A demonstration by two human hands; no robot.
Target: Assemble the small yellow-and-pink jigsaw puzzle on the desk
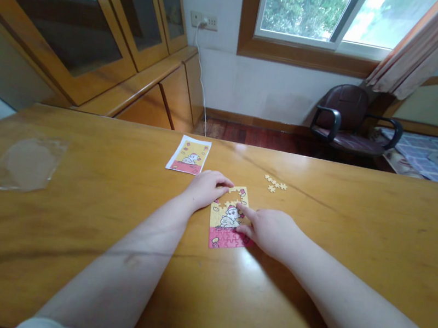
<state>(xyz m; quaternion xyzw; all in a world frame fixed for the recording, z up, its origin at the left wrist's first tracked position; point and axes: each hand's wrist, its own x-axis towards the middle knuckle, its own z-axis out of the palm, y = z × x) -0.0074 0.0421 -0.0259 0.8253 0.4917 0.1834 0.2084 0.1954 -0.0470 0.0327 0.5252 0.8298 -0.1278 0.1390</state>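
Observation:
A small jigsaw puzzle (pixel 226 226), yellow above and pink below with a white cartoon figure, lies on the wooden table (pixel 67 229). My left hand (pixel 207 187) rests at its upper left corner with the fingers curled over the top edge, where a gap shows. My right hand (pixel 269 230) lies on the puzzle's right side, the index finger stretched out and pressing on the picture, the other fingers folded. A few loose puzzle pieces (pixel 275 184) lie beyond the puzzle to the right.
A printed reference card (pixel 189 155) with the same picture lies at the table's far edge. A clear plastic bag (pixel 22 163) lies on the left. Wooden cabinets stand at the left, and a dark armchair (pixel 350 121) sits under the window.

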